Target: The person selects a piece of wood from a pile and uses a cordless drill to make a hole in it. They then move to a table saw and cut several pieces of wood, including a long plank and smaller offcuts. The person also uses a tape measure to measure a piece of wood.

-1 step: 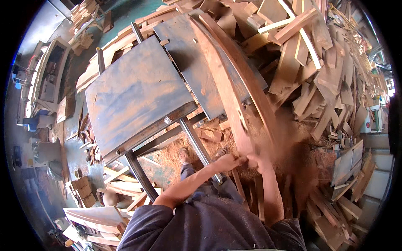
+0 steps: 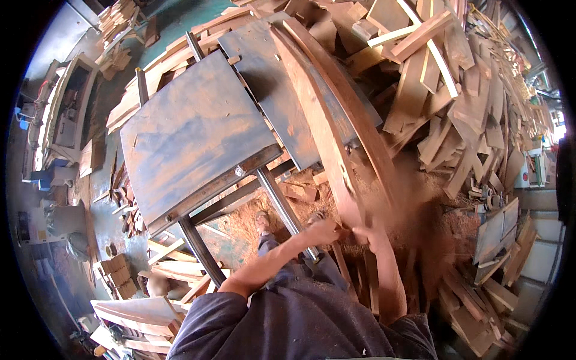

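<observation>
Close together, my two hands are held at the near end of a long wooden plank. My left hand is closed, fingers curled toward the right hand; what it holds, if anything, is too small to make out. My right hand is also closed just beside it, its fingertips partly blurred. The plank lies lengthwise across a metal machine table, its near end overhanging the front edge. A second, darker plank runs alongside it on the right, its near end lost in a blurry smear.
A dusty metal table plate stands to the left, with a steel rail reaching toward me. Offcuts are heaped at the far right. Sawdust covers the floor around my feet. More wood scraps lie at the near left.
My hands have drawn slightly apart, leaving a small gap between the fingertips. The planks and table have stayed put.
</observation>
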Demonstrator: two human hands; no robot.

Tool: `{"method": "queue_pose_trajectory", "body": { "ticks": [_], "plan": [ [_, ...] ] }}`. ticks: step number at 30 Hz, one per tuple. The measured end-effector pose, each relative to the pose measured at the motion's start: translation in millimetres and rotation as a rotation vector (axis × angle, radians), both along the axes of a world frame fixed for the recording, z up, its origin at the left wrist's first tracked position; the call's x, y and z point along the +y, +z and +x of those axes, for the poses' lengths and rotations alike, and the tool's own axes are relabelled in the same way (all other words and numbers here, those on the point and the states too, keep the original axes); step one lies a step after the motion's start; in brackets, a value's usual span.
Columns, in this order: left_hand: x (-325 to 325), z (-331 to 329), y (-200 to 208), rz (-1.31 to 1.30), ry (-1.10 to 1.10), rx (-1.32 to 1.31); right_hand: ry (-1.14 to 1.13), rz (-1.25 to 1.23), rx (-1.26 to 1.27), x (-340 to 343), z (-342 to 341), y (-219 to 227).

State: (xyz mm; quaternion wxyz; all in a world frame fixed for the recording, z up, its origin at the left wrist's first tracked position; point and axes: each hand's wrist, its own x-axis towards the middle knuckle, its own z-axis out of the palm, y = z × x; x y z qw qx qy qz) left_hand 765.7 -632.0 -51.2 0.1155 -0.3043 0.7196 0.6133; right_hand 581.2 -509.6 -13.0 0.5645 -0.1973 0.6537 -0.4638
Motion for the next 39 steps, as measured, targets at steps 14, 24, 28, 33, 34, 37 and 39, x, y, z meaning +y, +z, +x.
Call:
{"method": "queue_pose_trajectory", "body": {
  "ticks": [14, 24, 28, 33, 34, 37, 39],
  "plan": [
    [-119, -15, -6, 0.627, 0.883, 0.4, -0.102, 0.214, 0.87, 157, 169, 81],
    [-157, 95, 123, 0.993, 0.964, 0.894, -0.005, 0.072, 1.565, 111, 186, 78],
    [-180, 159, 92, 1.064, 1.184, 1.08, 0.081, 0.1, 1.564, 46, 168, 110],
    [-182, 209, 63, 1.126, 1.33, 1.401, -0.176, -0.062, 0.985, 10, 147, 107],
    [-181, 217, 43, 1.07, 1.298, 1.464, -0.222, -0.087, 0.697, 7, 143, 107],
    [-164, 231, 39, 1.028, 1.418, 1.458, -0.345, -0.199, 0.55, -12, 151, 107],
    [-152, 240, 35, 1.0, 1.448, 1.45, -0.46, -0.208, 0.377, -17, 137, 93]
  ]
}}
